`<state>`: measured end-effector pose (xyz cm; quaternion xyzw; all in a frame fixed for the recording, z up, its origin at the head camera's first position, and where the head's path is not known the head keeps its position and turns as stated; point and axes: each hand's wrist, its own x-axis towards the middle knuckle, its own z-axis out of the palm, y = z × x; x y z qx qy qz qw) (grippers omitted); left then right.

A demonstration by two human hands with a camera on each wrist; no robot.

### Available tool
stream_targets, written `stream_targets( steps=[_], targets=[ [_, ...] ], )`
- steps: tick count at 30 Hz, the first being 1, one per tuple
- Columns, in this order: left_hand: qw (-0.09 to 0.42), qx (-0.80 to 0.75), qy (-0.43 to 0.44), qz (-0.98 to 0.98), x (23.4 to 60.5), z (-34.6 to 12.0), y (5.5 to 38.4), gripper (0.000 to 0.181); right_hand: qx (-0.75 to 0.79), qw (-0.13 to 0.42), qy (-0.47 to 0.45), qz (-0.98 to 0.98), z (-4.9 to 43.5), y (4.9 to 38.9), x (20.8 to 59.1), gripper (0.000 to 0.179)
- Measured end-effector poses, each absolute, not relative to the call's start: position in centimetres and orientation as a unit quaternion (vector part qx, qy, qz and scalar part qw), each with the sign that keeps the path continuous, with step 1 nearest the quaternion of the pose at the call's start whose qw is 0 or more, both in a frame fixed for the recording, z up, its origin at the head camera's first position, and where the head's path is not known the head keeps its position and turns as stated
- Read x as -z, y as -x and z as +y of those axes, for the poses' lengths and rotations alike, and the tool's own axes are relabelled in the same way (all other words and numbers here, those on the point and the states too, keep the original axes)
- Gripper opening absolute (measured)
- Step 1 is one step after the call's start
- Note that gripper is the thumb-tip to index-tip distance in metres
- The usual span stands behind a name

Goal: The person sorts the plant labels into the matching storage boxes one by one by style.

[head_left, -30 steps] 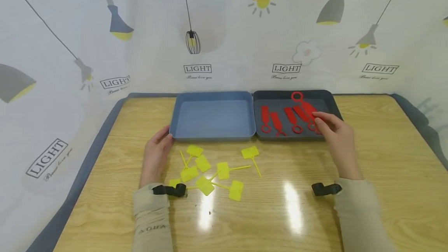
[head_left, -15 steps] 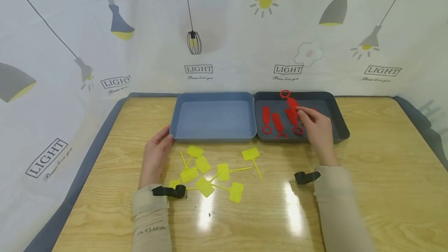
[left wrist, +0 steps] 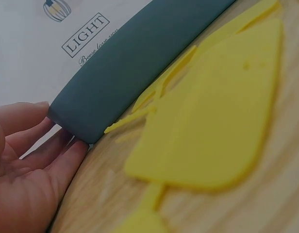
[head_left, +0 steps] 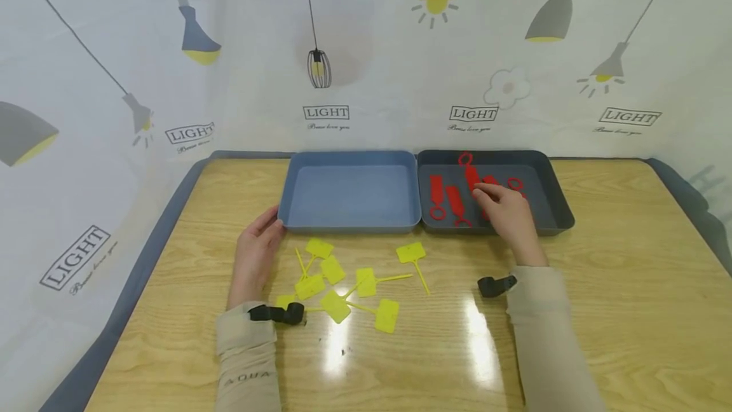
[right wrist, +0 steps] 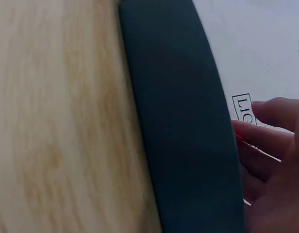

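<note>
My left hand (head_left: 254, 253) holds the near left corner of the blue tray (head_left: 350, 192), thumb and fingers around its outer wall (left wrist: 110, 73) in the left wrist view. Over the dark grey tray (head_left: 543, 192) on the right, my right hand (head_left: 509, 215) pinches a flat red tag (head_left: 471, 174), its ring end pointing to the back. Other red ring tags (head_left: 437, 189) lie in that tray, some partly hidden under this hand. In the right wrist view, the tray's wall (right wrist: 183, 116) covers most of the work, with a speck of red at the fingertips.
Several yellow T-shaped plant labels (head_left: 386, 315) lie scattered and partly overlapping on the wooden table (head_left: 434, 361), in front of the blue tray. Both trays stand side by side near the table's back edge, before a lamp-printed cloth (head_left: 389, 49).
My right hand has moved left within the dark tray with the red tag, then lowered it slightly, uncovering a ring at the right. My left hand has stayed at the blue tray's corner.
</note>
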<state>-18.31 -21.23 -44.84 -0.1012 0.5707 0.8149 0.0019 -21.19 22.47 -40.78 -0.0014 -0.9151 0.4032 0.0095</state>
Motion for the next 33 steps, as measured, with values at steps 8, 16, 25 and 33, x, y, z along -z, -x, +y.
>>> stream_targets(
  steps=[8, 16, 25, 33],
  targets=[
    [0.003, -0.816, 0.104, 0.568, 44.8, -21.12, 18.46, 0.044, -0.356, -0.055, -0.035, -0.932, 22.61, 21.5, 41.36, 0.051],
    [0.007, -0.819, 0.102, 0.565, 44.84, -21.18, 18.57, 0.043, -0.311, -0.093, -0.07, -0.943, 22.26, 21.84, 41.52, 0.051],
    [0.003, -0.823, 0.099, 0.559, 44.84, -21.3, 18.42, 0.044, -0.287, -0.096, -0.096, -0.948, 21.9, 21.98, 41.87, 0.049],
    [0.004, -0.821, 0.109, 0.561, 44.87, -21.31, 18.52, 0.043, -0.259, -0.089, -0.096, -0.957, 21.79, 21.83, 41.75, 0.048]
  ],
)
